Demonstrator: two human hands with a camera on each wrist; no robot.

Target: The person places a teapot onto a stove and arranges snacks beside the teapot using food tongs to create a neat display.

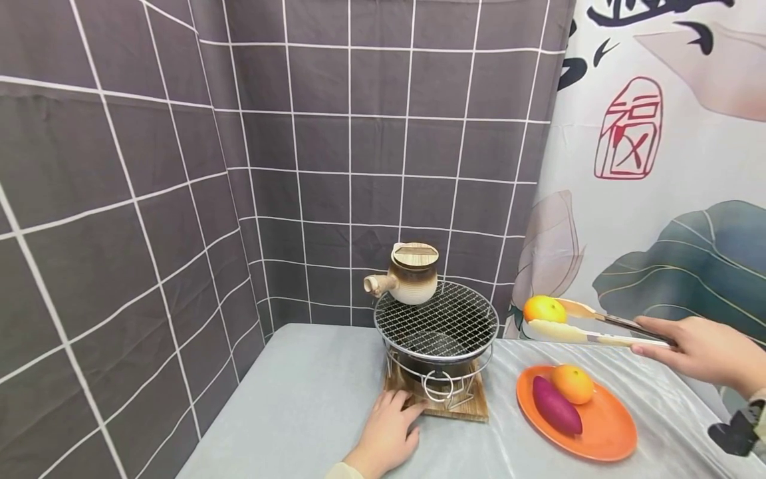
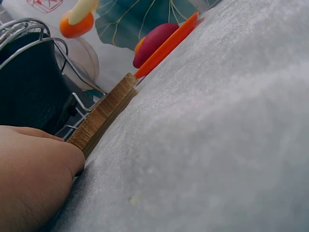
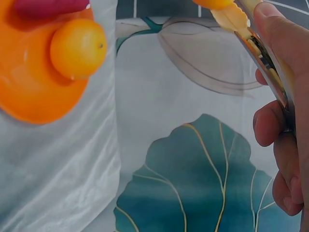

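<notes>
My right hand (image 1: 706, 349) grips a pair of tongs (image 1: 616, 322), whose pale tips pinch an orange (image 1: 544, 309) in the air above the table's right side. In the right wrist view, the fingers wrap the tongs' metal arms, and only the bottom of the held orange (image 3: 213, 3) shows at the top edge. My left hand (image 1: 385, 432) rests at the front left corner of a wooden board (image 1: 461, 407), its fingers touching the board. On that board stands a round grill stove (image 1: 439, 359) with a wire mesh top (image 1: 443, 319).
A small brown-and-cream clay pot (image 1: 413, 283) with a wooden lid and side handle sits at the mesh's back left. Right of the stove, an orange plate (image 1: 610, 439) holds another orange (image 1: 572, 384) and a purple sweet potato (image 1: 556, 406). Grey tiled cloth (image 1: 377, 146) hangs behind.
</notes>
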